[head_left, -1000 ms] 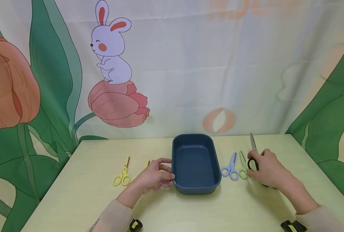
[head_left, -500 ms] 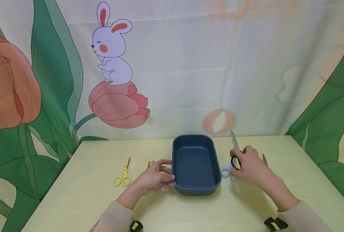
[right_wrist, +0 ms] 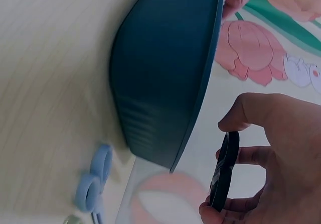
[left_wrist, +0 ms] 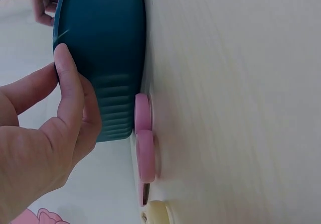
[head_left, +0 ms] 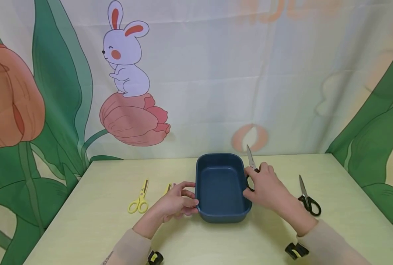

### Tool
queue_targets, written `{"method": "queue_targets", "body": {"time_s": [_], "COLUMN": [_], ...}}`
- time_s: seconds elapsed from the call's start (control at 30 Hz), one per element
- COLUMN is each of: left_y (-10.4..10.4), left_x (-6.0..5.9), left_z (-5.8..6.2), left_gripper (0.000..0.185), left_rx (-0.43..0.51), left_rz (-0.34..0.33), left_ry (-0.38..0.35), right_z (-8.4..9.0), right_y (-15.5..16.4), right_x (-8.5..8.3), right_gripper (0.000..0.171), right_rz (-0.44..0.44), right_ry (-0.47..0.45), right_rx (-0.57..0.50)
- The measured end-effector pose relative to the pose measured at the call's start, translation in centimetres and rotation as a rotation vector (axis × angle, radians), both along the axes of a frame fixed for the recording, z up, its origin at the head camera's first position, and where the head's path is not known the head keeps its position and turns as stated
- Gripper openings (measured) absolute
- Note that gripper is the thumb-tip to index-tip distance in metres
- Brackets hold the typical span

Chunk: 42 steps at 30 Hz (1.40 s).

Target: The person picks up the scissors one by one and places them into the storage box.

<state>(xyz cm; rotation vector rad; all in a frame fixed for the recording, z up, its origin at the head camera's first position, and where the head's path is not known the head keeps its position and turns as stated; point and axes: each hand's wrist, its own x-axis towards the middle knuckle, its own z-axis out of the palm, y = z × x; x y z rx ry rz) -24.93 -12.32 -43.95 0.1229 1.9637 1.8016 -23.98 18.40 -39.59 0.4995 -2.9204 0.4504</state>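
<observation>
We note the right hand (head_left: pixel 266 186) gripping black-handled scissors (head_left: pixel 250 165) by the handle loops, blade tip up, at the right rim of the dark blue tray (head_left: pixel 223 184). The left hand (head_left: pixel 178 202) pinches the tray's left rim, thumb on the lip. We judge the scissors stiff, light and sharp-tipped; the loops are the safe hold. The left wrist view shows pink scissor handles (left_wrist: pixel 144 133) against the tray wall, apparently hidden in the head view. The right wrist view shows blue scissors (right_wrist: pixel 95 184) on the table (head_left: pixel 100 228)
</observation>
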Motion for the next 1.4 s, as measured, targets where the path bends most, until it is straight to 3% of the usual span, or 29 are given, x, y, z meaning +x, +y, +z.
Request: {"method": "queue_targets", "body": {"time_s": [0.27, 0.47, 0.77, 1.0, 1.17, 1.4], "left_y": [0.1, 0.0, 0.0, 0.0, 0.0, -0.1], "left_x": [-0.1, 0.0, 0.0, 0.0, 0.0, 0.1], "left_z": [0.0, 0.0, 0.0, 0.2, 0.2, 0.2], "left_gripper": [0.062, 0.061, 0.062, 0.060, 0.060, 0.061], "left_rx": [-0.003, -0.007, 0.011, 0.008, -0.004, 0.002], "left_rz": [0.002, 0.001, 0.000, -0.003, -0.003, -0.009], "left_ry": [-0.007, -0.002, 0.005, 0.006, 0.001, -0.003], "right_z": [-0.4, -0.5, -1.2, -1.6, -2.1, -2.9], "right_y": [-2.3, -4.2, -5.9, -7.2, -7.2, -6.4], "right_x": [-0.6, -0.7, -1.4, -1.3, -1.4, -1.8], "right_gripper": [0.050, 0.037, 0.033, 0.048, 0.046, 0.062], "right_rz": [0.022, 0.062, 0.088, 0.102, 0.114, 0.174], "right_ry": [-0.044, -0.010, -0.001, -0.144, -0.248, -0.248], "right_rx": [0.061, 0.146, 0.247, 0.264, 0.270, 0.225]}}
